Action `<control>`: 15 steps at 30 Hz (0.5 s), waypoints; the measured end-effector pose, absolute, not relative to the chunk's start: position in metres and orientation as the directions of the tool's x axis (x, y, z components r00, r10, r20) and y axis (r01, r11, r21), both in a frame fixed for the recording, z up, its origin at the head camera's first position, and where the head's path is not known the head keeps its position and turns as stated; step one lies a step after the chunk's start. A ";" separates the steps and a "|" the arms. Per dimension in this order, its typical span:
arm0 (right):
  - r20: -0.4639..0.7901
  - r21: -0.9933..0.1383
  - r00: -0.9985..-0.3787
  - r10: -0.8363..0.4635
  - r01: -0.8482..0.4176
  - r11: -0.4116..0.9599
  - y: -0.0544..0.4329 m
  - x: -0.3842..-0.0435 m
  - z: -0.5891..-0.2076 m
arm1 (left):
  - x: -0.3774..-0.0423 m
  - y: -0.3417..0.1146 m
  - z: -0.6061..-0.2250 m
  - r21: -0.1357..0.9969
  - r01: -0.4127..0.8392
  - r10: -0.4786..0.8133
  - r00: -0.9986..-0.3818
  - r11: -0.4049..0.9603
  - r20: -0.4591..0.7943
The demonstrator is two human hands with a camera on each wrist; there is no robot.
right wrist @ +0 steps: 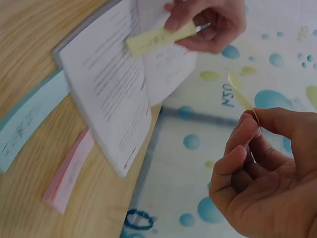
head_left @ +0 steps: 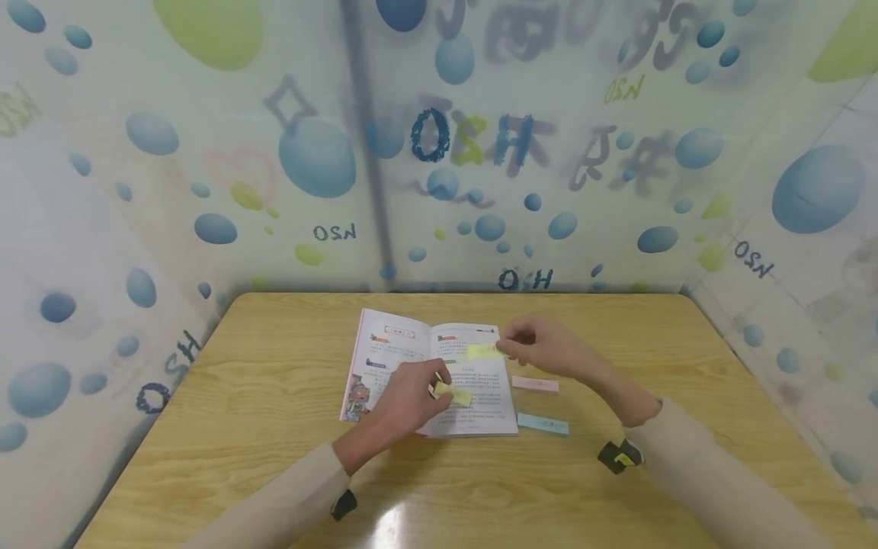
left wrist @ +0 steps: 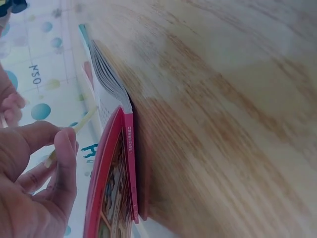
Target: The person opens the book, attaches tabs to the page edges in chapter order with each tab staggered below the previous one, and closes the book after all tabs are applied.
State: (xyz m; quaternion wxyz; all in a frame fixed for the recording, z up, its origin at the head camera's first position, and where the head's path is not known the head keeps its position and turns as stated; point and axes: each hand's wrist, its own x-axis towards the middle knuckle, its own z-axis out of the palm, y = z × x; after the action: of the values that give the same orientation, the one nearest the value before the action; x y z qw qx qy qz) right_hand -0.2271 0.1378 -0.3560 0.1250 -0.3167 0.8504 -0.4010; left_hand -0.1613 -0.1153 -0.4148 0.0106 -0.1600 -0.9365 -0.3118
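Left hand (head_left: 409,393) pinches one yellow slip (head_left: 456,394) over the open book (head_left: 490,396); right hand (head_left: 549,347) pinches a second yellow slip (head_left: 483,351), page contact unclear from here. Pink strip (head_left: 535,384), blue strip (head_left: 543,424) lie alongside.

The left hand (head_left: 411,393) and right hand (head_left: 549,347) both pinch, the forearms (head_left: 713,473) slanting inward from either side.

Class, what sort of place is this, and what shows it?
Perhaps a small study corner, though the room's wider use isn't shown: a wooden table before a bubble-patterned backdrop, with an open book on it and a pink strip and blue strip by its edge.
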 end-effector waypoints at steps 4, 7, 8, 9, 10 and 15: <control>0.022 -0.750 -0.803 -0.596 -0.407 0.521 0.155 -0.235 -0.364 | -0.157 -0.117 -0.414 0.592 0.303 0.309 -0.946 0.746 0.095; -0.005 -0.735 -0.829 -0.560 -0.377 0.564 0.165 -0.239 -0.371 | -0.153 -0.116 -0.414 0.613 0.312 0.337 -0.938 0.726 0.079; -0.011 -0.731 -0.834 -0.552 -0.370 0.574 0.169 -0.240 -0.373 | -0.152 -0.116 -0.414 0.623 0.316 0.347 -0.935 0.716 0.075; -0.018 -0.729 -0.839 -0.544 -0.362 0.581 0.171 -0.241 -0.375 | -0.150 -0.115 -0.414 0.631 0.322 0.358 -0.931 0.706 0.074; -0.024 -0.727 -0.841 -0.540 -0.356 0.587 0.174 -0.242 -0.376 | -0.148 -0.114 -0.414 0.640 0.331 0.371 -0.926 0.694 0.077; -0.047 -0.729 -0.849 -0.527 -0.332 0.599 0.183 -0.243 -0.382 | -0.138 -0.109 -0.420 0.674 0.383 0.453 -0.888 0.632 0.079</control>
State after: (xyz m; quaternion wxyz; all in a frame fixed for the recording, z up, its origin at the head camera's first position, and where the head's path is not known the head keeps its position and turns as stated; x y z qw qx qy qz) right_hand -0.2428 0.1830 -0.3816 0.1296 -0.2425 0.8846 -0.3766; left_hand -0.1377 -0.1086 -0.4199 -0.0489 -0.2318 -0.9020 -0.3611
